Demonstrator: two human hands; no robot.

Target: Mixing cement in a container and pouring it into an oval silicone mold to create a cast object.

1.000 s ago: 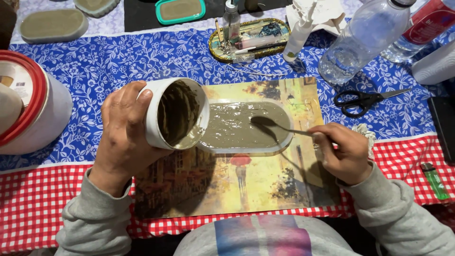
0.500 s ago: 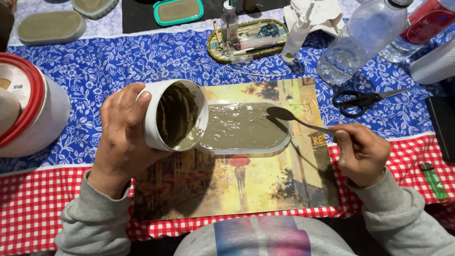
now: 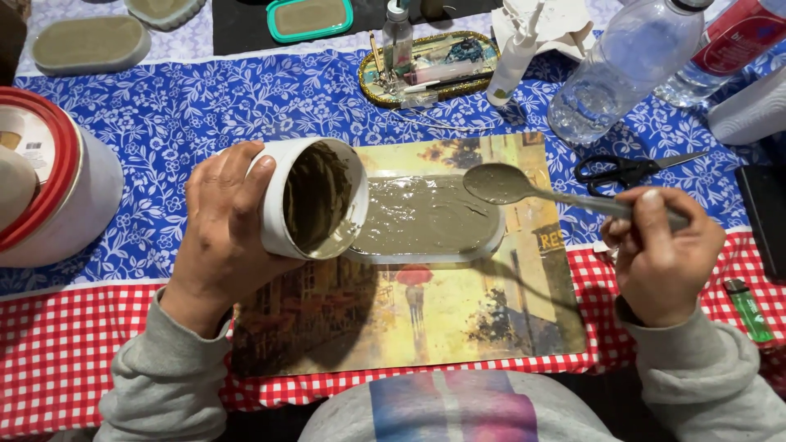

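The white cup [image 3: 315, 196], smeared inside with grey-green paste, lies tipped on its side in the left hand [image 3: 225, 221], whose fingers are clamped round its wall; its mouth hangs over the near end of the oval mould [image 3: 426, 217], just right of that hand. The right hand [image 3: 663, 258] is closed on the handle of a spoon [image 3: 503, 182], its coated bowl raised above the mould's far end, up and left of that hand. To finish well, I judge the cup should stay low over the mould while the spoon scrapes the wall clean. The mould rests on a picture placemat [image 3: 458, 327]; scissors [image 3: 626, 168] lie beyond the right hand.
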